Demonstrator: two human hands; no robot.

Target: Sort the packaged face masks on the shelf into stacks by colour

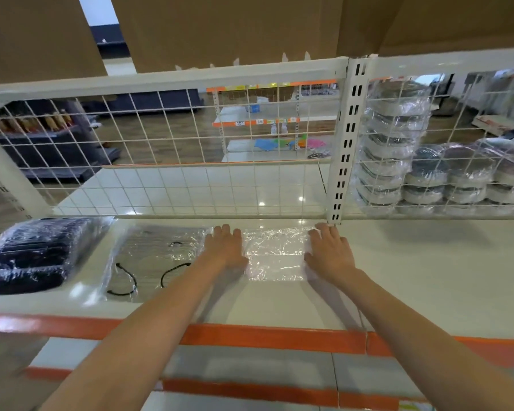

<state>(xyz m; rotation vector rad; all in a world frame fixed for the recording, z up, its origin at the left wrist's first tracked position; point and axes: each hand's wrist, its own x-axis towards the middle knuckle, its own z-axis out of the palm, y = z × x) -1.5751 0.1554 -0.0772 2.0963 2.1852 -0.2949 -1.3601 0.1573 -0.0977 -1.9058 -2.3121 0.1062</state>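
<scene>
White masks, clear-wrapped, flat on the shelf between both hands. Left hand and right hand flat, fingers straight, pressing its edges, gripping nothing. Best squared with even pressure. Leftward: grey pack, black stack. Beyond, wire grid.

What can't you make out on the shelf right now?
- White mask pack: both side edges, hidden under the left hand and right hand, head view.
- Black stack: its pack count, blurred by glare on the wrap; its left edge is cut off by the frame.
- Grey pack: whether it holds one mask or several, too flat and shiny to tell.
</scene>
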